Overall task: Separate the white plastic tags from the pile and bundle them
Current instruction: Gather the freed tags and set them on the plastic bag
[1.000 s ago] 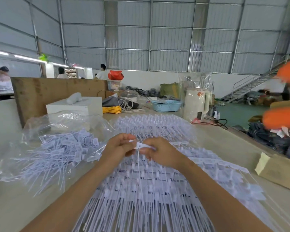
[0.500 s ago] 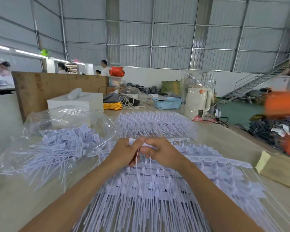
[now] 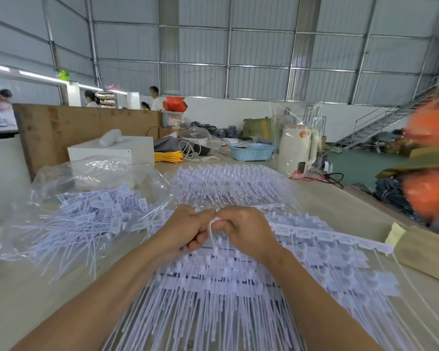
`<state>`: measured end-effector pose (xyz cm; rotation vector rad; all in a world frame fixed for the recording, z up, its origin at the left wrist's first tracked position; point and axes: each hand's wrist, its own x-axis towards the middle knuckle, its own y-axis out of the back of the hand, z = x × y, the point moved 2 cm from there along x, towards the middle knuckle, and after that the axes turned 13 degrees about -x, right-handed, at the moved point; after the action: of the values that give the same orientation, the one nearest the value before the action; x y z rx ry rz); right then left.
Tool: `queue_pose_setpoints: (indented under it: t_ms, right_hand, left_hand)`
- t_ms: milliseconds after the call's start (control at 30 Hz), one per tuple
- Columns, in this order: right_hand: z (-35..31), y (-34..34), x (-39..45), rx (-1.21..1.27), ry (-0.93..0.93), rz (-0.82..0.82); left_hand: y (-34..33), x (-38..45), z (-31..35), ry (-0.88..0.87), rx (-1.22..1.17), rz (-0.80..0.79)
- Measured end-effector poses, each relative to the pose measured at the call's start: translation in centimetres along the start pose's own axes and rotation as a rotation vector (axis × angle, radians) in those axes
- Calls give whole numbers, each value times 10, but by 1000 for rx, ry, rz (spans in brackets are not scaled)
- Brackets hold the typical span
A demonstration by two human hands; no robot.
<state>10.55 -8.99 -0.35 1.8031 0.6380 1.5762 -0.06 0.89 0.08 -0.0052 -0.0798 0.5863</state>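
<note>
From the head camera I see my left hand (image 3: 185, 230) and right hand (image 3: 241, 230) now pressed closer together than half a second ago, both pinching one white tag (image 3: 214, 220) with curled fingers. Its strap hangs down over the pile of joined tags (image 3: 238, 287) on the table (image 3: 340, 206). Separated tags (image 3: 91, 216) lie left on a clear bag (image 3: 86, 171).

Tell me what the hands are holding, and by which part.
Both the left hand and right hand pinch one white tag at its head end; its thin tail hangs down between them.
</note>
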Motion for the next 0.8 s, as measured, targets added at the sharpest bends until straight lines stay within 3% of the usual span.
queue_pose_setpoints:
  t_ms: [133,167,233,333,433,500,600,700,800]
  right_hand:
    - [21,4,-2,191,-264,-62]
    - [23,5,-2,314,-334,-66]
    - [19,5,1,457,-375,-48]
    - [15,6,4,390,-296,-119]
    - [24,9,-3,264,-268,-289]
    - [27,15,-5,377,-302,-298]
    - [16,30,-2,595,-285,-167]
    - [11,55,4,791,-261,149]
    - [10,73,5,817,-209,296]
  left_hand:
    - [11,-7,24,-97,-457,-347]
    - [13,-5,26,-95,-470,-321]
    - [17,3,17,-49,-393,-113]
    - [17,9,3,-1,-299,80]
    - [16,13,0,-16,-305,88]
    - [10,11,-2,-1,-282,31]
    - [3,12,-12,50,-249,8]
    - [1,12,-14,60,-213,-21]
    - [-3,10,-13,33,-157,-65]
